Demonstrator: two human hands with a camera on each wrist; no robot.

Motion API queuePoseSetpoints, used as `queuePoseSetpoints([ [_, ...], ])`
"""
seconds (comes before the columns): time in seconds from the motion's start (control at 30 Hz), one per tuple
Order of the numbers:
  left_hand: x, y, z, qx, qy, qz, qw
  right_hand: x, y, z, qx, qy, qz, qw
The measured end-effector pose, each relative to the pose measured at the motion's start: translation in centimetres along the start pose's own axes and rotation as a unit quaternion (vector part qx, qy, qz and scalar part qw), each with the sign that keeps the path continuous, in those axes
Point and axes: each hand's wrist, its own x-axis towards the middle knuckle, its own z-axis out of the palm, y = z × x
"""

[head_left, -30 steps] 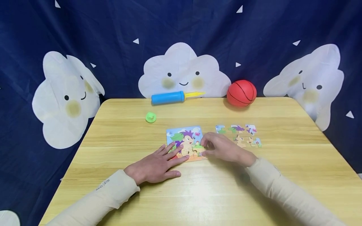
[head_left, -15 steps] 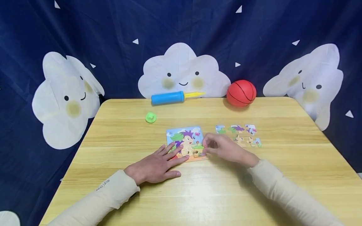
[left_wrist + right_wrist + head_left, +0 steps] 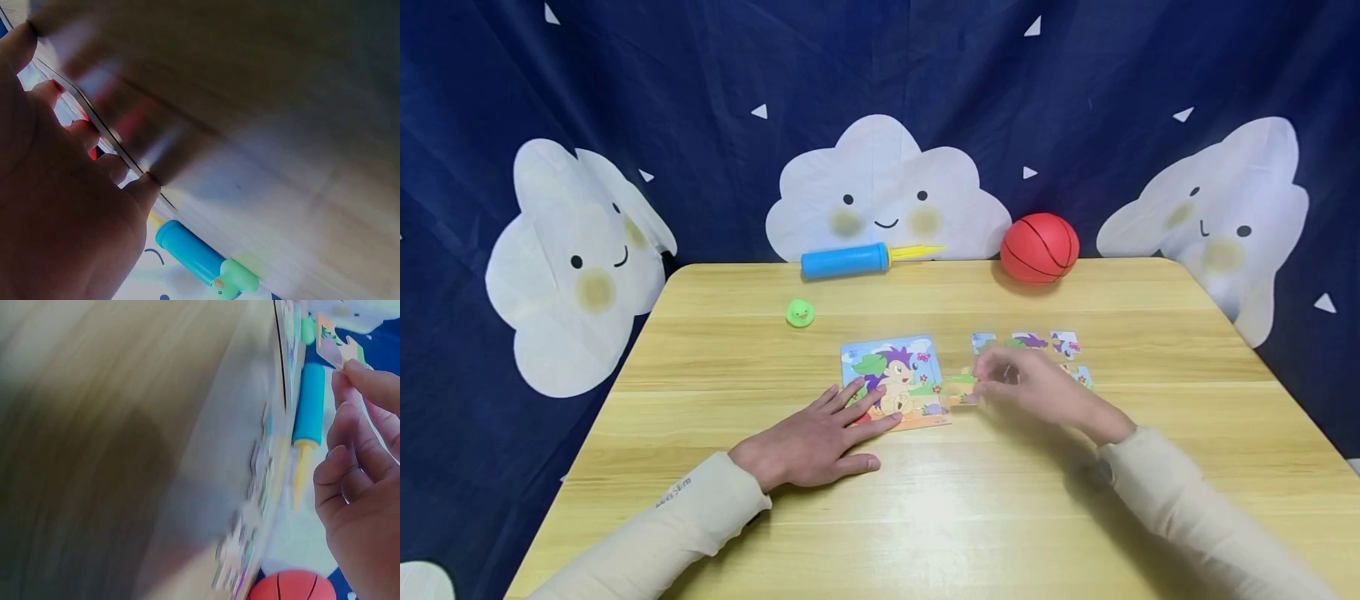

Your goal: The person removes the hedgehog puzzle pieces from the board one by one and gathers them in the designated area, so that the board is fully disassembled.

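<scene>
A hedgehog picture puzzle board (image 3: 871, 350) lies on the wooden table. My left hand (image 3: 812, 437) rests flat on its lower left part, fingers spread; in the left wrist view, the left hand's fingertips lie along the board's edge (image 3: 94, 115). Just right of the board, my right hand (image 3: 1037, 387) pinches a puzzle piece (image 3: 961, 390) between thumb and forefinger. That puzzle piece (image 3: 334, 349), green and orange with a purple stone, is held by one edge in the right wrist view, up off the table. Behind this hand lie loose puzzle pieces (image 3: 1066, 343), some of them partly hidden by it.
At the table's back edge lie a blue hand pump (image 3: 844, 261) with a yellow nozzle and a red ball (image 3: 1040, 248). A small green rubber duck (image 3: 800, 312) sits behind the board on the left. A dark blue curtain (image 3: 715, 83) with clouds hangs behind.
My right hand has moved right from the board's lower right corner, carrying the puzzle piece away from it. The printed picture now shows there. The left hand has stayed put.
</scene>
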Motion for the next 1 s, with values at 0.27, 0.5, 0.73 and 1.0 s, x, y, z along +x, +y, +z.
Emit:
queuePoseSetpoints([
  [0.27, -0.1, 0.1, -0.1, -0.001, -0.001, -0.002, 1.0000, -1.9, 1.3, -1.9, 0.001, 0.019, -0.027, 0.9995],
  [0.5, 0.0, 0.1, -0.1, -0.002, -0.001, -0.002, 1.0000, -3.8, 2.5, -3.2, 0.000, 0.030, -0.020, 0.9993],
  [0.73, 0.0, 0.1, -0.1, -0.003, -0.001, 0.001, 1.0000, -5.9, 3.5, -4.3, -0.022, 0.046, -0.015, 0.9986],
  [1.0, 0.1, 0.0, 0.0, -0.002, 0.001, 0.001, 1.0000, -7.7, 4.9, -4.8, -0.028, 0.065, 0.001, 0.9975],
])
